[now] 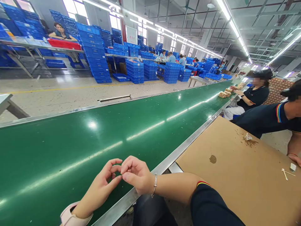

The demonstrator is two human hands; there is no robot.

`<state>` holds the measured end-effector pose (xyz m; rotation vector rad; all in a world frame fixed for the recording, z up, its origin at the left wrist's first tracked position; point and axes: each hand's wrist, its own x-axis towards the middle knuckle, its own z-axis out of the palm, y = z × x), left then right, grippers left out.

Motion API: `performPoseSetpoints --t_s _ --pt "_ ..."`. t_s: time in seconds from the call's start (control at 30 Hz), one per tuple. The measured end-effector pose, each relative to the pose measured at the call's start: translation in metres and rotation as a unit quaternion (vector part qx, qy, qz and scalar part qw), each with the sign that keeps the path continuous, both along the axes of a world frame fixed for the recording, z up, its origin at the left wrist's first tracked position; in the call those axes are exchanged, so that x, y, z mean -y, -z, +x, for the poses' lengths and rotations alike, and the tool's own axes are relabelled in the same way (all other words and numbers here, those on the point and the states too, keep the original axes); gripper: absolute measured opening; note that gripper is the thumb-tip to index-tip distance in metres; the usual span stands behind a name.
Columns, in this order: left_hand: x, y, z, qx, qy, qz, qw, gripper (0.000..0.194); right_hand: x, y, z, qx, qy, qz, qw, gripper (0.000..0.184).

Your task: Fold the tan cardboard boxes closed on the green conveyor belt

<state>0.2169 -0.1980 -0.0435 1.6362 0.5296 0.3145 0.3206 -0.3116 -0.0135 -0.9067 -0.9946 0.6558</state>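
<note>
Both my hands are together above the green conveyor belt (77, 135), close to its metal near edge. My left hand (105, 180) has its fingers curved and apart, and its thumb tip meets the fingertips of the other hand. A pale band circles that wrist. On my right hand (137, 175) the fingers are curled together, with the thumb near them. What lies between those fingertips, if anything, is hidden or too small to make out. A silver bracelet (154, 185) hangs on the right wrist.
A brown board (225, 185) beside the belt bears a dark coil mark (213, 159), crumbs with a clear scrap (247, 137), and a small white block (293, 167). Two people sit along the right. Small wooden pieces (222, 94) rest farther up the belt. Blue crates (94, 53) stand beyond.
</note>
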Motion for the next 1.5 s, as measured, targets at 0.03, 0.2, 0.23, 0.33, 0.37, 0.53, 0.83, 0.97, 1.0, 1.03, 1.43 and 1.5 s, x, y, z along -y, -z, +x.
performPoseSetpoints --t_s 0.03,0.2,0.23,0.33,0.37,0.53,0.83,0.97,1.0,1.03,1.43,1.5 --pt "0.001 0.000 0.000 0.005 -0.010 -0.013 1.000 0.055 0.000 0.001 0.000 0.004 -0.002 -0.006 1.000 0.037" --pt "0.012 -0.017 -0.001 0.032 -0.025 -0.065 0.997 0.050 0.000 0.003 0.001 0.044 -0.015 -0.015 0.999 0.042" --pt "0.014 -0.022 -0.001 0.034 -0.023 -0.076 0.996 0.049 0.000 0.003 0.002 0.051 -0.014 -0.009 0.999 0.042" --pt "0.017 -0.034 -0.001 0.037 -0.031 -0.108 0.993 0.045 0.001 0.002 0.002 0.069 -0.014 0.010 0.998 0.040" --pt "0.016 -0.036 -0.001 0.033 -0.029 -0.119 0.992 0.045 0.002 0.002 0.001 0.070 -0.014 0.008 0.997 0.040" --pt "0.003 -0.029 0.004 0.034 -0.029 -0.136 0.990 0.040 0.002 0.002 0.001 0.040 -0.042 -0.026 0.998 0.044" --pt "0.008 -0.031 0.038 0.160 -0.136 -0.172 0.962 0.036 0.007 0.014 0.032 0.071 -0.013 -0.037 0.997 0.022" --pt "0.002 -0.025 0.053 0.192 -0.122 -0.188 0.955 0.036 0.003 0.033 0.054 0.074 -0.009 -0.073 0.995 0.022" --pt "0.001 -0.024 0.055 0.196 -0.119 -0.187 0.955 0.035 0.002 0.036 0.056 0.080 -0.006 -0.082 0.993 0.024" --pt "0.001 -0.024 0.055 0.197 -0.118 -0.185 0.955 0.035 0.001 0.039 0.058 0.085 -0.005 -0.090 0.992 0.026" --pt "-0.005 -0.034 0.015 0.080 -0.143 -0.102 0.981 0.020 -0.014 0.063 0.016 0.104 -0.003 -0.080 0.991 0.038" --pt "-0.008 -0.034 0.010 0.060 -0.150 -0.098 0.982 0.024 -0.018 0.068 0.009 0.107 -0.005 -0.101 0.989 0.042"
